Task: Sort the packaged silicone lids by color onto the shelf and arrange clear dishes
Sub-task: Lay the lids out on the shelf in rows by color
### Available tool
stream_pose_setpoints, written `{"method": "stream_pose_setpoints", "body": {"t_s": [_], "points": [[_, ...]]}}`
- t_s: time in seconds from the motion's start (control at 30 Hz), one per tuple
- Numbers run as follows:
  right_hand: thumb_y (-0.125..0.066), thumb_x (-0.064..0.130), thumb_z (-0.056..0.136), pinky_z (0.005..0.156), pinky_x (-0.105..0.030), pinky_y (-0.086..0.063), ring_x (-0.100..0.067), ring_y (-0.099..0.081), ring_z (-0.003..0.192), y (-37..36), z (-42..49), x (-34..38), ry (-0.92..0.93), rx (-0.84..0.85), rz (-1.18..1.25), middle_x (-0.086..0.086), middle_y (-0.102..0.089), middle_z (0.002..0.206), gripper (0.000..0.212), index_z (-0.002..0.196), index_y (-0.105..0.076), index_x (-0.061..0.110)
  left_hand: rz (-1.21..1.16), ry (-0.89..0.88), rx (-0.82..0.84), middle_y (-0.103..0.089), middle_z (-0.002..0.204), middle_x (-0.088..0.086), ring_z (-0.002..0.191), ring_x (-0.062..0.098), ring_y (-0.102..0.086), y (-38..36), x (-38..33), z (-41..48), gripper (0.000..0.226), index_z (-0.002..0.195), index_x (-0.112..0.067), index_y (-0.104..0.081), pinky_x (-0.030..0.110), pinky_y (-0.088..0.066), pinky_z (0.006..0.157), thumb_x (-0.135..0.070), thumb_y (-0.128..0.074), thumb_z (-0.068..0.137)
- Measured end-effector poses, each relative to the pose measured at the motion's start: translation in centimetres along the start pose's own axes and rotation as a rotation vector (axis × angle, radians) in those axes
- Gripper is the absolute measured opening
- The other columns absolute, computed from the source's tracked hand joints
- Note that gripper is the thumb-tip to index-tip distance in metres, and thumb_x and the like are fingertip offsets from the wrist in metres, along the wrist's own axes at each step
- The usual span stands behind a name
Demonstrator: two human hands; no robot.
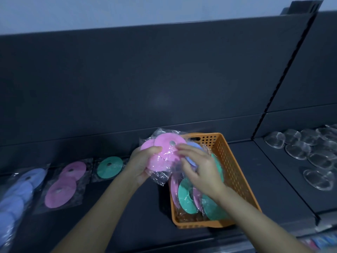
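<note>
The left hand (145,158) grips pink lids (165,152); the right hand (198,167) touches them, hold unclear. Slick wrap (158,177) may slip toward 5 o'clock.

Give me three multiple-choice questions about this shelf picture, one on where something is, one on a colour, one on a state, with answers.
1. Relative to the orange basket, the clear dishes lie: A to its left; B inside it; C to its right.
2. The packaged lids the left hand grips are: A green; B pink; C blue.
3. The basket is: A empty; B holding more lids; C upside down.
Answers: C, the dishes sit beyond its right wall; B, pink discs show in that pack; B, green and pink ones stand inside.
</note>
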State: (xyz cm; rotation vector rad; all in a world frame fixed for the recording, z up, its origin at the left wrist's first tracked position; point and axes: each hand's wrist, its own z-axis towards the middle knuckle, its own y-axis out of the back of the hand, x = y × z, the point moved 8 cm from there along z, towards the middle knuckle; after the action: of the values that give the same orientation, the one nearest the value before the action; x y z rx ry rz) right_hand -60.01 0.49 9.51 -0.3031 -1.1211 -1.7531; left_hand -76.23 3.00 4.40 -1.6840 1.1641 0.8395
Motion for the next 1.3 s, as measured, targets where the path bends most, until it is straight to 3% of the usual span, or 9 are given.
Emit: {"method": "stream_pose_setpoints", "body": {"t_s": [0.13,0.23,0.33,0.43,0.6,0.8,0.97,1.17,1.3], "points": [[-0.057,0.001,0.083,0.105,-0.032,-0.036,-0.028,-0.051,0.122,2.3,-0.7,-5.6,-0.309,-0.048,-0.314,-0.015,-0.061,0.123,0.033,0.115,-0.063,0.003,-0.056,-0.065,-0.081,-0.070,0.102,0.014,0.087,0.026,-0.067,1.9,-0.5,0.1,0.029,0.110,-0.011,-0.065,0.035,-0.058,0.070,-0.003,-0.062,0.083],[-0.059,0.024,0.088,0.086,-0.037,-0.047,-0.028,-0.057,0.101,2.8,-2.4,-10.6,-0.648,0.110,-0.382,-0.014,-0.061,0.110,0.030,0.112,-0.054,0.005,-0.087,-0.083,-0.104,-0.069,0.106,0.015,0.090,0.026,-0.067,2.5,-0.2,0.1,0.033,0.114,-0.012,-0.064,0.034,-0.058,0.069,-0.003,-0.062,0.082],[-0.068,0.052,0.076,0.069,-0.029,-0.045,-0.018,-0.058,0.089,1.2,-4.8,-12.9,-0.956,0.240,-0.095,-0.001,-0.060,0.107,0.059,0.118,-0.046,0.018,-0.114,-0.073,-0.112,-0.071,0.099,0.011,0.084,0.023,-0.068,2.3,0.4,-0.1,0.030,0.111,-0.014,-0.064,0.031,-0.058,0.065,-0.004,-0.062,0.083],[-0.072,0.053,0.072,0.064,-0.025,-0.046,-0.015,-0.059,0.089,0.2,-5.2,-13.3,-0.943,0.275,-0.064,0.005,-0.061,0.103,0.066,0.122,-0.042,0.021,-0.146,-0.072,-0.139,-0.071,0.093,0.009,0.079,0.022,-0.067,2.3,0.8,-0.2,0.024,0.104,-0.015,-0.065,0.028,-0.057,0.060,-0.004,-0.063,0.083],[-0.062,0.023,0.082,0.073,-0.030,-0.048,-0.024,-0.058,0.087,2.5,-4.7,-14.0,-0.936,0.181,-0.193,-0.011,-0.064,0.107,0.039,0.117,-0.051,0.009,-0.162,-0.104,-0.160,-0.073,0.092,0.006,0.078,0.018,-0.067,2.8,1.0,-0.6,0.027,0.105,-0.017,-0.066,0.026,-0.057,0.062,-0.004,-0.064,0.082],[-0.075,0.058,0.064,0.088,-0.040,-0.050,-0.032,-0.055,0.110,0.8,-4.6,-13.2,-0.952,0.293,-0.170,-0.012,-0.046,0.131,0.097,0.137,-0.025,0.020,-0.212,-0.135,-0.189,-0.075,0.084,0.001,0.072,0.014,-0.070,2.5,1.5,-1.2,0.025,0.102,-0.018,-0.065,0.028,-0.058,0.063,-0.001,-0.062,0.083],[-0.068,0.019,0.076,0.059,-0.027,-0.043,-0.025,-0.053,0.079,1.6,-3.5,-12.8,-0.869,0.262,-0.217,-0.013,-0.056,0.110,0.067,0.131,-0.030,0.015,-0.227,-0.143,-0.197,-0.075,0.092,0.003,0.079,0.018,-0.071,2.9,1.6,-1.6,0.030,0.107,-0.018,-0.064,0.030,-0.059,0.063,-0.002,-0.064,0.082],[-0.054,0.015,0.087,0.054,-0.027,-0.042,-0.023,-0.053,0.065,4.8,-2.3,-11.1,-0.790,0.009,-0.147,-0.007,-0.062,0.090,0.034,0.120,-0.045,0.018,-0.235,-0.138,-0.175,-0.074,0.089,0.005,0.077,0.018,-0.070,3.0,1.7,-1.7,0.030,0.110,-0.014,-0.064,0.030,-0.058,0.063,-0.001,-0.063,0.082],[-0.054,0.003,0.081,0.054,-0.013,-0.040,-0.008,-0.057,0.073,5.6,-0.4,-7.2,-0.638,-0.173,-0.004,0.004,-0.062,0.092,0.042,0.118,-0.049,0.022,-0.207,-0.134,-0.150,-0.071,0.094,0.009,0.075,0.016,-0.069,3.9,0.9,-1.6,0.036,0.119,-0.009,-0.062,0.026,-0.058,0.058,-0.003,-0.063,0.083]]}}
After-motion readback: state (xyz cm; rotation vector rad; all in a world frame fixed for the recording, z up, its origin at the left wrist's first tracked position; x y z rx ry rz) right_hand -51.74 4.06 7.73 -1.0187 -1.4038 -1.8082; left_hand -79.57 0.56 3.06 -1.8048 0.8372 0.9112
